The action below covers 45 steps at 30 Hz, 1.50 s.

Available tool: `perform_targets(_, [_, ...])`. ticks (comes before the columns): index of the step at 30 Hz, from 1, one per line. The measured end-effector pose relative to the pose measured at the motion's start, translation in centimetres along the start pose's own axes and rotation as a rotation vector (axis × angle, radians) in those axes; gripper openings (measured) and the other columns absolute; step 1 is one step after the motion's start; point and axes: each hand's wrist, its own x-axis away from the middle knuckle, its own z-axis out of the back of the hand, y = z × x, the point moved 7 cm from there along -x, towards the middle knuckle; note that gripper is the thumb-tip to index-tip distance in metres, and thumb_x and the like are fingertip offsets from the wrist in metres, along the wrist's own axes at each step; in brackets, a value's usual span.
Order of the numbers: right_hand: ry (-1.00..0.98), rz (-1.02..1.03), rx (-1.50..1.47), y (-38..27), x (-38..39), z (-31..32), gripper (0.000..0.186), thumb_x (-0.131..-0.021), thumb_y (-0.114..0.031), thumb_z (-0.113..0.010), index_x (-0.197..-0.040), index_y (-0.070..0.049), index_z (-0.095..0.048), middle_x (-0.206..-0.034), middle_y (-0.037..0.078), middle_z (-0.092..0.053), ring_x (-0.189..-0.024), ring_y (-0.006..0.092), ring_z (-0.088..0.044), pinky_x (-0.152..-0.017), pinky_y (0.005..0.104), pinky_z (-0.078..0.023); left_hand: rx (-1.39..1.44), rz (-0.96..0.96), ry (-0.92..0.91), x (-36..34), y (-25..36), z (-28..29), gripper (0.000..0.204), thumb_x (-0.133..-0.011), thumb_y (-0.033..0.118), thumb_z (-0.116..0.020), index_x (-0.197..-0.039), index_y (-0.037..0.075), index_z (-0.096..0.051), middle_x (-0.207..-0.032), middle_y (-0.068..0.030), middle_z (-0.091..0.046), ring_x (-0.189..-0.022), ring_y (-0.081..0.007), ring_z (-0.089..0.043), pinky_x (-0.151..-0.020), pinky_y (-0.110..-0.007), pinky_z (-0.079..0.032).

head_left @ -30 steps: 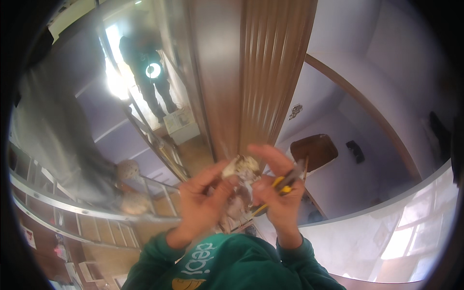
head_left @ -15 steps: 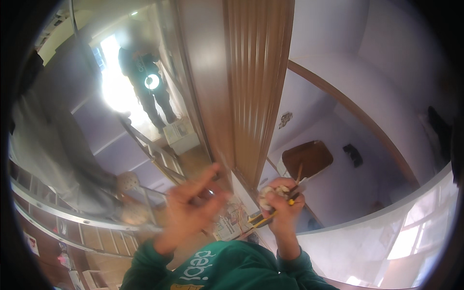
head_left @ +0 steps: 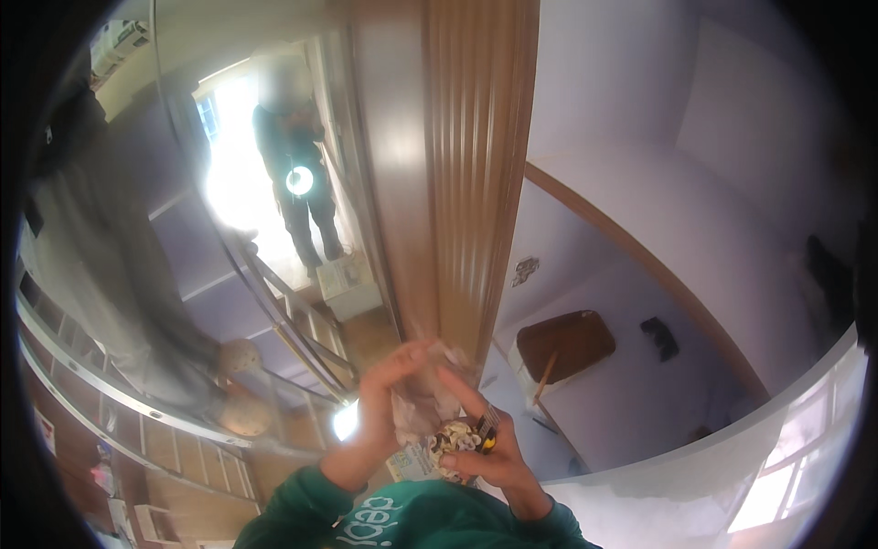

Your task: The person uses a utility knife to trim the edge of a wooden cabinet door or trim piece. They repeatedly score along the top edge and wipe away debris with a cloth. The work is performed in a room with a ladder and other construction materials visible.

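My left hand (head_left: 380, 416) is curled at the side of a thin, crumpled, pinkish translucent bag or sheet (head_left: 421, 393), gripping it low in the middle of the view. Beside it, my right hand (head_left: 494, 462) is closed on a wad of small cream-coloured bits (head_left: 455, 441), with a black and yellow tool (head_left: 487, 430) held along with them. The tool's exact kind is hard to make out. Behind both hands rises a fluted wooden panel (head_left: 466, 183).
A person in grey (head_left: 128, 265) stands on an aluminium ladder (head_left: 137, 407) at left. A dark-clothed figure (head_left: 294, 210), perhaps reflected, shows against bright light above a white box (head_left: 352, 293). At right are a brown tray (head_left: 567, 343) with a stick and a dark object (head_left: 658, 339).
My left hand, apart from the right half a second ago, has come back beside it onto the translucent material. My right hand has moved lower and leftward. The view has shifted slightly.
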Motion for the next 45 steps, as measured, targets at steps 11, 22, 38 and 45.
perform_targets(11, [0.112, 0.051, -0.02, -1.3, 1.4, 3.6, 0.092, -0.074, -0.006, -0.074, -0.155, 0.001, -0.03, -0.143, 0.017, -0.05, -0.122, 0.0184, -0.055, -0.1, 0.029, -0.043, -0.171, 0.127, -0.112, -1.9, -3.6, -0.9, 0.048, -0.085, 0.011, -0.06, -0.129, -0.007, -0.052, -0.119, -0.0208, -0.063, -0.106, -0.0317, -0.066, -0.089, -0.043, -0.056])
perform_targets(22, [0.369, 0.136, -0.08, -1.2, 3.3, 7.3, 0.034, -0.081, -0.001, -0.072, -0.112, 0.004, -0.062, -0.085, 0.009, -0.067, -0.058, 0.0075, -0.058, -0.051, 0.0217, -0.046, -0.382, -0.294, -0.247, -0.1, 2.2, -3.6, 0.058, -0.059, -0.001, -0.064, -0.116, -0.008, -0.06, -0.1, -0.0229, -0.068, -0.085, -0.0379, -0.071, -0.068, -0.049, -0.063])
perform_targets(38, [0.333, 0.302, 0.649, -2.5, 0.5, 0.6, 0.035, -0.078, -0.001, -0.08, -0.111, -0.005, -0.072, -0.106, 0.01, -0.061, -0.098, 0.016, -0.06, -0.083, 0.0288, -0.049, -0.557, 0.045, -0.402, 3.0, -1.7, 3.6, 0.049, -0.092, 0.019, -0.074, -0.135, 0.0, -0.059, -0.121, -0.0093, -0.068, -0.107, -0.012, -0.062, -0.094, -0.026, -0.049])
perform_targets(45, [0.242, 0.163, 0.856, 0.3, -1.0, -3.1, 0.046, -0.084, -0.008, -0.077, -0.129, -0.013, -0.067, -0.11, 0.009, -0.059, -0.097, 0.0177, -0.062, -0.081, 0.0283, -0.051, -0.604, 0.126, -0.253, 2.9, -1.6, 8.8, 0.045, -0.092, 0.017, -0.074, -0.13, -0.003, -0.061, -0.112, -0.0106, -0.07, -0.097, -0.0143, -0.067, -0.086, -0.026, -0.054])
